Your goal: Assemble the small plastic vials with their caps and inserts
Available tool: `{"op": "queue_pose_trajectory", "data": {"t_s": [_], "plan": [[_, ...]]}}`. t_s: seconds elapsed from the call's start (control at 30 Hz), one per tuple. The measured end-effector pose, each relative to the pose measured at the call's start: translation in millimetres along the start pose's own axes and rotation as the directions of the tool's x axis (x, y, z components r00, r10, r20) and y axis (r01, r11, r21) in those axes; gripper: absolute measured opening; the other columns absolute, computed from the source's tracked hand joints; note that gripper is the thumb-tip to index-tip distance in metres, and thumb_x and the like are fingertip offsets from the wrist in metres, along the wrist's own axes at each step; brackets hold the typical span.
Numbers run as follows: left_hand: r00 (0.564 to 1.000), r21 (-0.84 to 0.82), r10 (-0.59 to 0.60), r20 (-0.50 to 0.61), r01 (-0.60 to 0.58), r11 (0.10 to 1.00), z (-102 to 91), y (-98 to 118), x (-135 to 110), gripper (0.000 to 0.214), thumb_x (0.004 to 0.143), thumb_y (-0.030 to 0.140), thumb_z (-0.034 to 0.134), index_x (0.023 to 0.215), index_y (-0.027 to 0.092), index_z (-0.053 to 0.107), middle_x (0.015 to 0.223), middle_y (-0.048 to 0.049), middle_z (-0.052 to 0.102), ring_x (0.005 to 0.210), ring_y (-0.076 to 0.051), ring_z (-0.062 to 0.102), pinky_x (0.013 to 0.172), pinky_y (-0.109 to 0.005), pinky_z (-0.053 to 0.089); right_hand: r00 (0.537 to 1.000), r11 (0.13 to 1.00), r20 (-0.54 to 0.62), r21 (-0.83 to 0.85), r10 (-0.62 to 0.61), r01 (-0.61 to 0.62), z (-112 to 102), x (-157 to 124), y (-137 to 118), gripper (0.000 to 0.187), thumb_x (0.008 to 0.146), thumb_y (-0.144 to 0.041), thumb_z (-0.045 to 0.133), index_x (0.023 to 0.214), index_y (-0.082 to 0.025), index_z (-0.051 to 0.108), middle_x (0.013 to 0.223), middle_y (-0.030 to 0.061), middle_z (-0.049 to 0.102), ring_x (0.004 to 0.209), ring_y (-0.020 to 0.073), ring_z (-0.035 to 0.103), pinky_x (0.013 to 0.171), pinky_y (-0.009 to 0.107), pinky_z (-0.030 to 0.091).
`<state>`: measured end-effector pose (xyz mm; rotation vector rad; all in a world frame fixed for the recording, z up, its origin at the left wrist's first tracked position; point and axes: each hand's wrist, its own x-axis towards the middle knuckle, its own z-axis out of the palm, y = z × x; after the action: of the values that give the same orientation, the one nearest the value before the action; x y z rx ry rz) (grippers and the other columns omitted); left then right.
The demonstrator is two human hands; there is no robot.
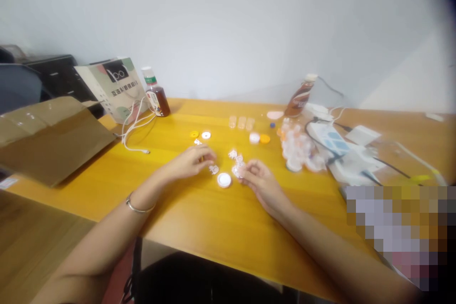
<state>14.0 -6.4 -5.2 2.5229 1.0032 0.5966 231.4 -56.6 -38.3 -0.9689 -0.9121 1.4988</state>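
My left hand (195,159) is over the table, its fingers loosely curled with a gap to the thumb. Just under its fingertips is a small white patterned piece (213,169); any contact is too blurred to make out. The thumb and fingers of my right hand (262,181) pinch the edge of another white patterned piece (236,171). Beyond it lie more such pieces (232,154). Between the hands sits a round white cap (224,180). Past my left hand are a yellow ring-shaped disc (194,134), a white one (206,135) and a small white piece (198,142).
Clear small containers (241,122), a pink-white cap (254,138) and an orange cap (264,138) stand farther back. A heap of translucent caps (297,145), a brown bottle (301,97), and a power strip (329,140) are right; a cardboard box (53,133), paper bag (117,88) and drink bottle (156,97) left.
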Motion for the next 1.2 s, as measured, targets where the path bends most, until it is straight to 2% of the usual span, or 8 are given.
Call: {"op": "queue_pose_trajectory", "data": {"t_s": [0.13, 0.37, 0.5, 0.67, 0.77, 0.9, 1.03, 1.2], "plan": [[0.994, 0.019, 0.042, 0.101, -0.045, 0.999, 6.3, -0.9, -1.0, 0.022, 0.084, 0.028, 0.049, 0.101, 0.017, 0.059, 0.093, -0.0061, 0.054, 0.081, -0.014, 0.054, 0.077, -0.03, 0.044, 0.999, 1.0, -0.043, 0.003, -0.004, 0.004, -1.5, 2.3, 3.7, 0.031, 0.055, -0.029, 0.077, 0.077, -0.021, 0.056, 0.074, -0.0024, 0.064, 0.072, 0.0117, 0.06, 0.074, 0.028, 0.046], [0.994, 0.065, 0.049, 0.093, -0.055, 0.996, 17.6, -0.2, 0.4, 0.02, 0.085, 0.024, 0.047, 0.099, 0.016, 0.06, 0.088, -0.0056, 0.053, 0.076, -0.013, 0.054, 0.073, -0.028, 0.044, 1.0, 0.997, 0.0, -0.077, 0.006, -0.006, -4.9, 5.9, 8.1, 0.027, 0.06, -0.033, 0.074, 0.083, -0.02, 0.067, 0.096, 0.0047, 0.068, 0.096, 0.019, 0.059, 0.091, 0.036, 0.042], [0.993, 0.083, 0.049, 0.103, -0.058, 0.995, 18.2, 2.6, 0.6, 0.016, 0.084, 0.019, 0.046, 0.089, 0.014, 0.061, 0.082, -0.0045, 0.055, 0.071, -0.012, 0.053, 0.068, -0.025, 0.043, 1.0, 0.996, 0.012, -0.081, 0.028, -0.027, -3.8, 4.5, 5.8, 0.019, 0.061, -0.032, 0.073, 0.075, -0.02, 0.069, 0.088, 0.0029, 0.07, 0.089, 0.0165, 0.061, 0.09, 0.033, 0.043], [0.996, 0.051, 0.061, 0.07, -0.064, 0.997, 14.9, 7.6, 1.3, 0.014, 0.083, 0.016, 0.046, 0.081, 0.014, 0.06, 0.079, -0.0034, 0.057, 0.069, -0.011, 0.052, 0.066, -0.023, 0.042, 0.998, 0.998, -0.003, -0.042, 0.056, -0.056, -2.3, 2.7, 2.6, 0.017, 0.06, -0.031, 0.074, 0.07, -0.019, 0.067, 0.068, -0.0016, 0.066, 0.064, 0.0102, 0.061, 0.073, 0.027, 0.048], [0.999, -0.017, 0.035, -0.04, -0.035, 0.999, 12.0, 11.2, 1.0, 0.013, 0.084, 0.019, 0.047, 0.083, 0.014, 0.06, 0.077, -0.0025, 0.059, 0.065, -0.01, 0.052, 0.063, -0.022, 0.042, 0.998, 0.997, 0.001, -0.049, 0.063, -0.063, -2.1, 2.4, 2.4, 0.017, 0.061, -0.03, 0.073, 0.072, -0.018, 0.066, 0.069, -0.0008, 0.067, 0.063, 0.01, 0.062, 0.073, 0.027, 0.048], [0.986, -0.151, 0.016, -0.167, -0.041, 0.988, 11.7, 13.7, 0.8, 0.019, 0.084, 0.023, 0.049, 0.098, 0.016, 0.06, 0.077, -0.0027, 0.062, 0.065, -0.009, 0.054, 0.063, -0.023, 0.044, 0.999, 0.998, 0.006, -0.056, 0.043, -0.042, -1.4, 1.8, 2.2, 0.02, 0.064, -0.027, 0.07, 0.08, -0.019, 0.062, 0.073, 0.0008, 0.069, 0.067, 0.0123, 0.064, 0.076, 0.03, 0.049], [0.98, -0.272, 0.051, -0.192, -0.103, 0.957, 15.9, 13.8, 2.2, 0.018, 0.084, 0.019, 0.048, 0.089, 0.015, 0.065, 0.08, -0.0052, 0.064, 0.074, -0.011, 0.058, 0.071, -0.026, 0.047, 0.999, 0.998, 0.031, -0.062, 0.025, -0.023, -0.7, 0.8, 2.2, 0.021, 0.067, -0.028, 0.068, 0.083, -0.021, 0.056, 0.071, -0.0002, 0.069, 0.069, 0.0126, 0.065, 0.078, 0.031, 0.049], [0.983, -0.44, -0.101, -0.154, 0.023, 0.898, 22.3, 13.2, 3.1, 0.019, 0.078, 0.025, 0.058, 0.092, 0.013, 0.063, 0.089, -0.0077, 0.064, 0.078, -0.013, 0.062, 0.075, -0.028, 0.052, 0.999, 0.997, 0.035, -0.077, 0.029, -0.026, -2.4, 2.4, 3.8, 0.022, 0.065, -0.03, 0.069, 0.081, -0.02, 0.057, 0.073, -0.0001, 0.069, 0.07, 0.0128, 0.065, 0.08, 0.032, 0.049]]}}
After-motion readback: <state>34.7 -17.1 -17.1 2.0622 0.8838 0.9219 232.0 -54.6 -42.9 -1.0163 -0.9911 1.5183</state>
